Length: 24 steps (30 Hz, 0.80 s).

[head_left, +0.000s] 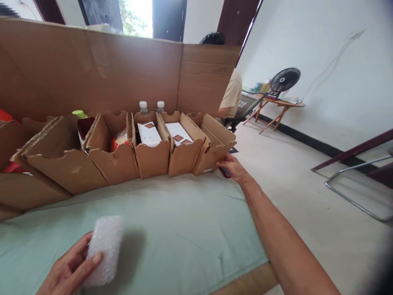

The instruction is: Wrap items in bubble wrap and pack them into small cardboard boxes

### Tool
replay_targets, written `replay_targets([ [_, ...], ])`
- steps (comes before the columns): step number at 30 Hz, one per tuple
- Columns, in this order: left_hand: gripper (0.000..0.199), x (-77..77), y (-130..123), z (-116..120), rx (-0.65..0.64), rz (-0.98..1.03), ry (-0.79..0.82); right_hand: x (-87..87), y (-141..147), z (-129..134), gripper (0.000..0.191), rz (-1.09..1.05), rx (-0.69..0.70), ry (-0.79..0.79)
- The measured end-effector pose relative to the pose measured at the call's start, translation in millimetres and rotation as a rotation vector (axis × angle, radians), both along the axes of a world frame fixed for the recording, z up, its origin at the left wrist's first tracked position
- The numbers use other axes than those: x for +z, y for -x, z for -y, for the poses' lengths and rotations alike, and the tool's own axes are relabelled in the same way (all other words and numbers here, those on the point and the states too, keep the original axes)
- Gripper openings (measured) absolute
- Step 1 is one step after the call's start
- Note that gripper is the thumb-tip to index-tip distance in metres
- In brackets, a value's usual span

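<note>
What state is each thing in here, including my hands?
Left hand, closed on the bubble-wrapped packet.
Bubble-wrapped packet, sheathed, held over the pale green cloth.
Right hand, at the rightmost bin's lower corner; grip unclear.
Cardboard bins, open-topped, in a row.
White cartons, in two bins, seemingly closed.
Clear bottles, capped.
Pale green cloth, spread, creased.
Fan, on the folding table; spinning unclear.
Folding table, set up.

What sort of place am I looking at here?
Probably a makeshift work corner in a home-like room: cardboard bins line up on a green cloth, the left hand holds a bubble-wrapped packet, and a fan stands on a wooden table beyond.
</note>
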<state>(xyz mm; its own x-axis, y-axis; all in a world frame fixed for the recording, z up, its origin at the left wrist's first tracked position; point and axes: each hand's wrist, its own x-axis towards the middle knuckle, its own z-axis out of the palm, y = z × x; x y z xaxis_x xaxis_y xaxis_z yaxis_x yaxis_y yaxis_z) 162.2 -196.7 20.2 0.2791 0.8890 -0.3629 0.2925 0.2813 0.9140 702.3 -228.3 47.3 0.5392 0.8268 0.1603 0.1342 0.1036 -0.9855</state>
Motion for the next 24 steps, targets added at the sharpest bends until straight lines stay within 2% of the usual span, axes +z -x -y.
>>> replay_targets([
  [4, 0.07, 1.0, -4.0, -5.0, -0.117, -0.013, -0.029, -16.3, 7.9, -1.2, 0.055, -0.001, -0.06, -0.032],
  [8, 0.076, 11.1, -29.6, 2.2, -0.141, 0.161, 0.037, -32.2, 21.6, 2.1, 0.053, 0.016, -0.136, -0.046],
  [11, 0.084, 18.0, -36.9, 4.8, -0.138, 0.301, 0.127, -37.6, 23.9, 2.6, 0.05, 0.02, -0.165, 0.002],
  [14, 0.082, 17.1, -30.2, 4.4, -0.12, 0.362, 0.159, -37.0, 17.8, -2.2, 0.051, 0.033, -0.187, 0.049],
  [17, 0.076, 7.4, -21.3, 0.3, -0.078, 0.376, 0.174, -31.9, 11.0, -9.6, 0.05, 0.057, -0.22, 0.08],
  [20, 0.078, -0.8, -19.7, -4.5, -0.042, 0.439, 0.233, -26.4, 12.8, -14.6, 0.049, 0.092, -0.224, 0.087],
  [24, 0.071, 3.3, -28.2, -6.7, 0.027, 0.566, 0.355, -22.7, 27.0, -13.6, 0.048, 0.142, -0.207, 0.088],
])
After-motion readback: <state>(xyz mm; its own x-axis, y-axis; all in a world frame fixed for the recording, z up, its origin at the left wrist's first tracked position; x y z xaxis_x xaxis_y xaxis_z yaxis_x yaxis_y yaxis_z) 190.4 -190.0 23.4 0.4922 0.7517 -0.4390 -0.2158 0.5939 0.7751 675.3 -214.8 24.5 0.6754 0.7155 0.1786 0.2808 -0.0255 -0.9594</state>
